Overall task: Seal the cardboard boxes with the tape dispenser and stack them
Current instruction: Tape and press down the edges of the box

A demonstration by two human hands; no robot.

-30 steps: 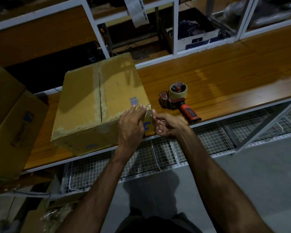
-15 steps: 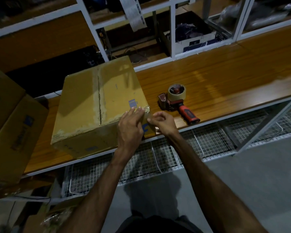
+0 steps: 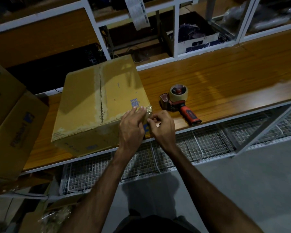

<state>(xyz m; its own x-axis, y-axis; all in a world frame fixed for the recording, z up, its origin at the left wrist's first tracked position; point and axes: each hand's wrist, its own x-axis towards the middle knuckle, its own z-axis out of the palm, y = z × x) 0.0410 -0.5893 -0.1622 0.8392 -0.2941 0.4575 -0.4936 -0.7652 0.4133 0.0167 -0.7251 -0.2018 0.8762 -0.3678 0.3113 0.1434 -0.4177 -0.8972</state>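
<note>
Sitting on the wooden bench [image 3: 225,84], the box [image 3: 97,105] lies closed, its top flaps meeting at a centre seam that runs away from you, with a barcode label near its front right corner. That corner carries a shiny strip of tape [image 3: 149,109]. Your left hand [image 3: 132,126] lies over the box's near right edge, fingers straight and together, pressing flat on the cardboard beside the tape. Your right hand [image 3: 161,128] is just beside it at the same corner, fingers curled in with thumb and forefinger pinched together; whether they hold the tape's end, you cannot tell from here. The dispenser [image 3: 179,102] rests on the bench to the right of the box, apart from both hands, its roll toward the box and red handle pointing at the bench's front edge. Two more boxes [image 3: 12,125] are stacked at far left. Wire baskets [image 3: 200,145] hang under the bench.
</note>
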